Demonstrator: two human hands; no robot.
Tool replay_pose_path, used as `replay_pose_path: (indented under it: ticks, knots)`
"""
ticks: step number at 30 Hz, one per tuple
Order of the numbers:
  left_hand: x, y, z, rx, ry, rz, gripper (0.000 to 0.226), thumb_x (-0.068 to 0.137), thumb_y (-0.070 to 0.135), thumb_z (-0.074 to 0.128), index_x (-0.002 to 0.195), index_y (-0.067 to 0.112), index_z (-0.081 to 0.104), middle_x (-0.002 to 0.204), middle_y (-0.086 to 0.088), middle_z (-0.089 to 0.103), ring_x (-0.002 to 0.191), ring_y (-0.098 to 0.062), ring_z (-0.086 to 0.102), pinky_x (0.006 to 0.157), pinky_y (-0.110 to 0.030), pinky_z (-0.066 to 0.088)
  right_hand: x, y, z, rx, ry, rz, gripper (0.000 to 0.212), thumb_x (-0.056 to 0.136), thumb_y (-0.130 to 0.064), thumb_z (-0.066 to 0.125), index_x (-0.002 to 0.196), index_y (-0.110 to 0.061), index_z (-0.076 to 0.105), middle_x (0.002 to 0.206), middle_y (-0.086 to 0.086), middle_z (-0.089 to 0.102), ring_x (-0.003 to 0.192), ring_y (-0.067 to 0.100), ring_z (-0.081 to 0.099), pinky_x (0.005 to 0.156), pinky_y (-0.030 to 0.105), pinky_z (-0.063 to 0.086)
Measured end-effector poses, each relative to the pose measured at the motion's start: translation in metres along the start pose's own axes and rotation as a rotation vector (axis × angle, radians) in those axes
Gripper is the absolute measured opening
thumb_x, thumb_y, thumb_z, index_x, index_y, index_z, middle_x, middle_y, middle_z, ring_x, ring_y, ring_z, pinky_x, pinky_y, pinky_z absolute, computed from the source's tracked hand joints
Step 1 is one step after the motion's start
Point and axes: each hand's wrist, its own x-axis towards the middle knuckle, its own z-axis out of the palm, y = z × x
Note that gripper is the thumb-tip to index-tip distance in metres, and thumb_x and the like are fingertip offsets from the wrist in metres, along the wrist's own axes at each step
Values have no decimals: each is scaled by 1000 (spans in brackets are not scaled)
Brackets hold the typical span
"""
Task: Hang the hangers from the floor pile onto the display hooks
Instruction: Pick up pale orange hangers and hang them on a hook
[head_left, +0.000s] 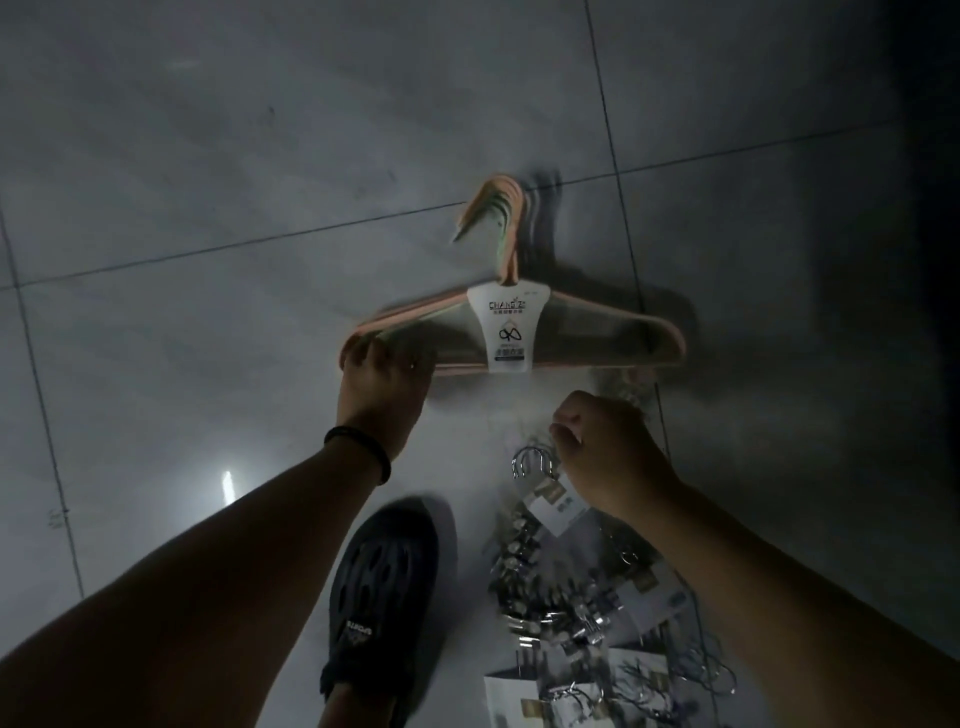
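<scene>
On my feed the far left, toward 9 o'clock, is bare grey floor (208, 156) with a streak of lamp glare (226, 486). Next comes the left hand (387, 371), a black wristband (359, 453) on its wrist. Its fingers are curled over the 8 o'clock shoulder end of the bundle of plastic hangers (597, 332), gripping the corner where the stacked arms meet, probably so the set lifts as one.

At 6 o'clock a dark shoe (384, 582) stands just beside the heap.

The bundle lies near the centre, its hooks pointing to 12 o'clock. A white paper label (508, 327) wraps its middle and keeps the pink and green pieces together. I judge it low over the tiles or touching them, since its shadow falls close at 2 o'clock.

The right hand (608, 447) sits at the bundle's 5 o'clock, with its fingers drawn in and the thumb against the forefinger. It is just above some chrome hooks, and I cannot tell whether it has hold of anything.

Under that forearm, the pile of metal clip hangers (571, 603) spreads toward 5 o'clock. No display hooks show anywhere.
</scene>
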Motion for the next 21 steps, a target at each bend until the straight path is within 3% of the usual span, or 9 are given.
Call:
replay_pose_path:
  ticks: [2, 4, 5, 7, 11, 14, 18, 21]
  knots:
    - [-2, -3, -4, -34, -63, -10, 28, 105, 14, 52, 131, 10, 61, 124, -22, 70, 109, -44, 67, 92, -58, 54, -1, -3, 4, 11, -25, 10, 16, 102, -27, 58, 108, -14, 65, 107, 8, 71, 96, 21, 68, 83, 42, 59]
    - [1, -1, -18, -164, -164, -123, 30, 102, 26, 56, 125, 10, 68, 115, -13, 73, 103, -34, 69, 88, -44, 56, -2, -7, 3, 22, -25, 19, 15, 101, -29, 59, 107, -16, 65, 108, 7, 71, 97, 21, 67, 84, 43, 59]
    - [3, 0, -26, -145, -231, -82, 31, 100, 28, 57, 122, 11, 71, 109, -10, 74, 98, -32, 69, 85, -40, 56, -4, -9, 0, 26, -22, 23, 15, 101, -29, 59, 107, -16, 65, 108, 7, 71, 97, 21, 67, 84, 42, 59]
    - [-1, 3, -42, 34, -332, 111, 29, 100, 24, 53, 122, 17, 72, 104, -7, 75, 93, -36, 71, 80, -44, 59, -8, -14, -9, 35, -9, 25, 16, 101, -29, 58, 108, -16, 65, 109, 6, 71, 96, 20, 68, 83, 39, 59]
    - [2, -3, -108, 46, -414, 143, 28, 99, 21, 52, 120, 28, 69, 98, -1, 75, 90, -32, 73, 77, -48, 61, -25, -20, -43, 37, 71, -5, 18, 101, -29, 60, 113, -17, 63, 115, 6, 69, 96, 19, 68, 81, 35, 60]
    - [-4, -9, -150, 159, -416, 177, 24, 102, 21, 52, 118, 26, 70, 98, -4, 74, 92, -34, 72, 76, -48, 61, -51, -25, -75, 81, 137, -22, 16, 99, -27, 63, 112, -18, 62, 114, 6, 69, 102, 19, 67, 82, 33, 59]
    - [-27, -9, -212, 128, -420, 241, 24, 104, 24, 50, 121, 29, 67, 96, -1, 75, 92, -31, 74, 79, -48, 61, -110, -30, -134, 84, 195, -41, 18, 99, -25, 65, 115, -18, 63, 115, 1, 65, 94, 9, 61, 71, 11, 46]
    - [-42, 6, -285, 75, -348, 302, 25, 95, 20, 63, 118, 28, 71, 74, -1, 74, 71, -26, 75, 72, -45, 61, -161, -33, -194, 68, 225, -53, 30, 98, -32, 66, 123, -22, 54, 121, 0, 56, 110, 13, 57, 80, 22, 56]
